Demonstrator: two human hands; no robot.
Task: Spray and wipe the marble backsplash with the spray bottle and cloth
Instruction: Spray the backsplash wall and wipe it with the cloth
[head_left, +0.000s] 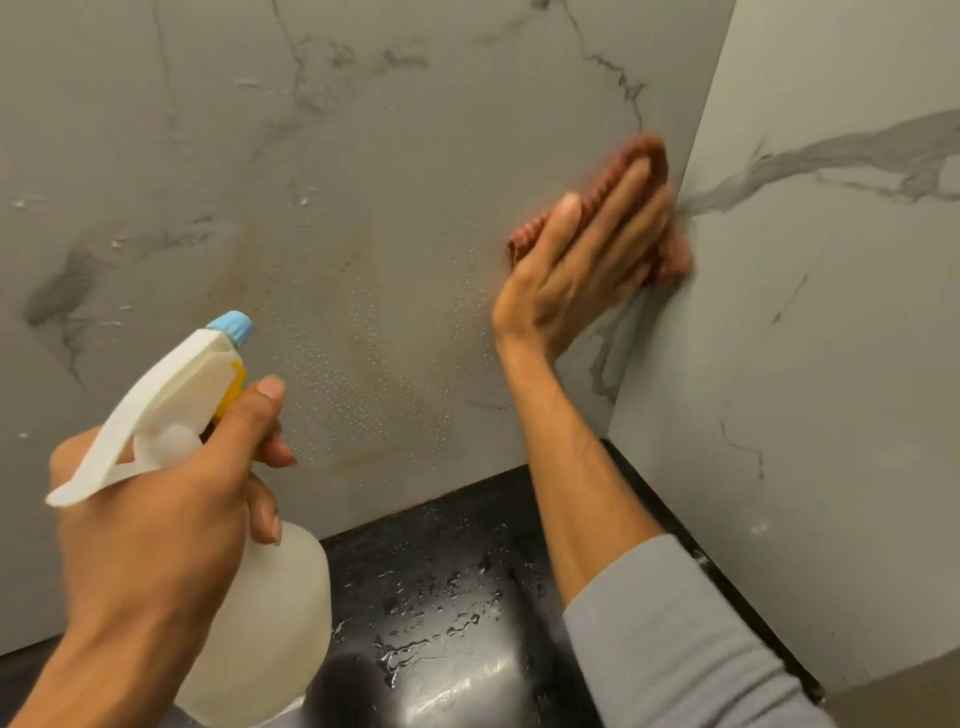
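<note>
The grey marble backsplash with dark veins fills the view, speckled with fine spray droplets in its middle. My left hand grips a white translucent spray bottle with a blue nozzle tip, held at lower left and pointed at the wall, fingers around the trigger. My right hand presses flat on a reddish-brown cloth against the backsplash, right by the inner corner where the side wall meets it. The cloth is blurred and partly hidden under my palm.
A second marble wall stands at the right, forming a corner. Below lies a glossy black countertop with water droplets and puddles on it. My grey sleeve crosses above the counter's right side.
</note>
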